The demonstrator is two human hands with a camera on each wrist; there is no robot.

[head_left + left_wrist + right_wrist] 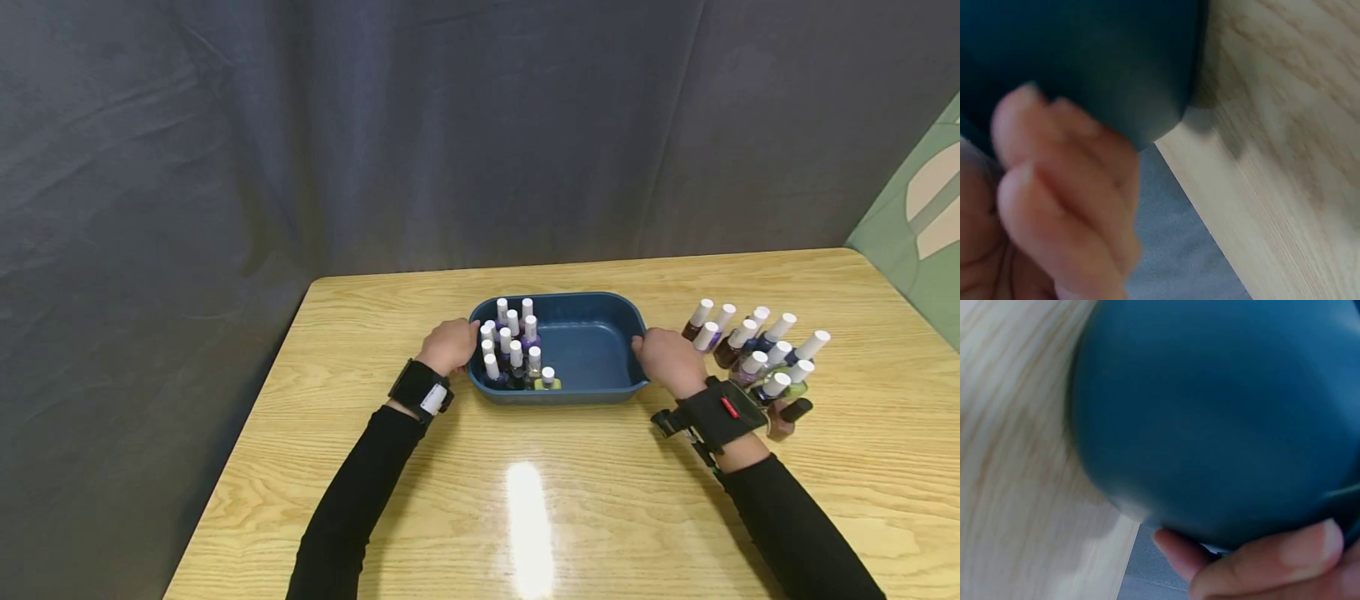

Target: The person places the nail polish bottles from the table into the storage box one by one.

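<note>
Both hands are holding the blue tub (592, 342), which is sitting near the middle of the wooden surface (600, 500). The left hand (450, 346) is gripping its left end and the right hand (670, 360) its right end; the right wrist view shows a thumb (1260, 562) curled onto the tub wall. Nail polish bottles (513, 350) are standing upright in the tub's left half, so its load is probably uneven. To handle it well, both grips should be keeping equal pressure and the tub level, moving slowly so the bottles are not toppling. More bottles (757, 354) are standing just right of the right hand; the right wrist should be staying clear of them.
</note>
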